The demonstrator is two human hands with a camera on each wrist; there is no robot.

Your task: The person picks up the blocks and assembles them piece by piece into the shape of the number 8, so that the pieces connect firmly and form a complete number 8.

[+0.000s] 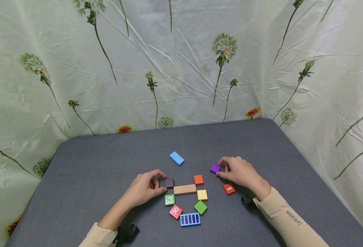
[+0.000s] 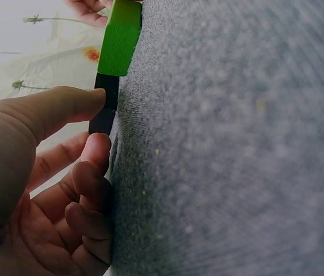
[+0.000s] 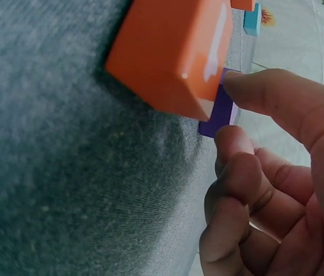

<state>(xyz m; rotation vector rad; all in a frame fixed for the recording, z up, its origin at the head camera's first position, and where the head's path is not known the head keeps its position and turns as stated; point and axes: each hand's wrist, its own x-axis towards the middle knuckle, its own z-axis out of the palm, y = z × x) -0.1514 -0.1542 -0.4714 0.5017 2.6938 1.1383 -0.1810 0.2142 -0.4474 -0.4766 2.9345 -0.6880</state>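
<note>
Thumb and fingers of my left hand [image 1: 146, 187] pinch a dark square block [image 1: 169, 183] at the left end of a plain wooden plank [image 1: 185, 189]. In the left wrist view that dark block [image 2: 105, 109] sits on the cloth, beyond the thumb tip. Farther right, my right hand [image 1: 241, 171] pinches a purple block [image 1: 215, 168] between thumb and fingers. An orange-red block [image 1: 229, 188] with a white mark lies just below that hand. It partly hides the purple block [image 3: 224, 106] in the right wrist view.
Below the plank, a green "3" block [image 1: 170, 200], red "R" block [image 1: 176, 211], blue slotted block [image 1: 190, 219], green block [image 1: 201, 207] and yellow block [image 1: 202, 195] form a curve. An orange block [image 1: 198, 179] touches the plank's right end. A light blue block [image 1: 177, 158] lies farther back.
</note>
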